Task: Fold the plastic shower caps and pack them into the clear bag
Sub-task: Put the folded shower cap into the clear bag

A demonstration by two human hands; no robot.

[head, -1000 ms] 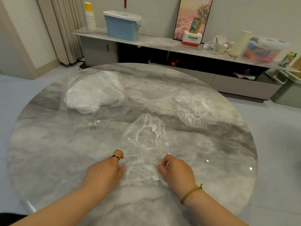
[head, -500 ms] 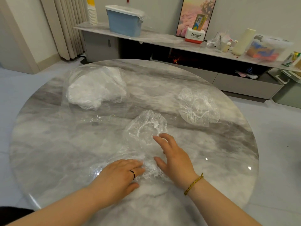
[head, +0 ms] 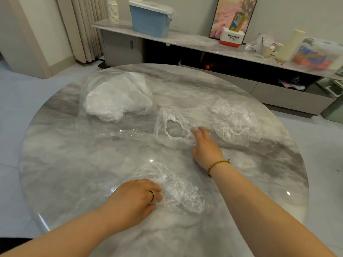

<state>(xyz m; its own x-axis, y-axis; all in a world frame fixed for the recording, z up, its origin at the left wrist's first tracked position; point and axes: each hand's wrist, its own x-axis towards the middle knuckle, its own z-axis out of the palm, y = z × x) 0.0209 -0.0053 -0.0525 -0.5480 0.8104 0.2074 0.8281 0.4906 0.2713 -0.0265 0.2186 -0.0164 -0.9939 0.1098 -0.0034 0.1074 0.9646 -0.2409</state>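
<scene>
**A:** Start at the left. What's moved?

**B:** The clear bag [head: 118,97] hasn't. It sits at ten o'clock on the table [head: 55,164], already stuffed with white folded caps. The left hand [head: 133,199] stays down at six o'clock, its fingers curled onto the near edge of the folded cap [head: 178,190], pinching it against the marble.

**A:** A second ago both hands were on that cap.

**B:** Yes, and that's the change. The right hand [head: 206,145] has let go and reached toward the table's centre. Its fingers are straight and spread, holding nothing, with the tips touching the three o'clock side of the open cap [head: 170,127].

**A:** So the fold is finished?

**B:** I'd judge so. One hand is enough to pin the cap, and the other has gone for the next one. The folded cap isn't in the bag yet.

**A:** And on the far right?

**B:** A spread cap [head: 235,121] lies flat at two o'clock, untouched. By my count one cap is waiting to be packed and two still need folding.
</scene>
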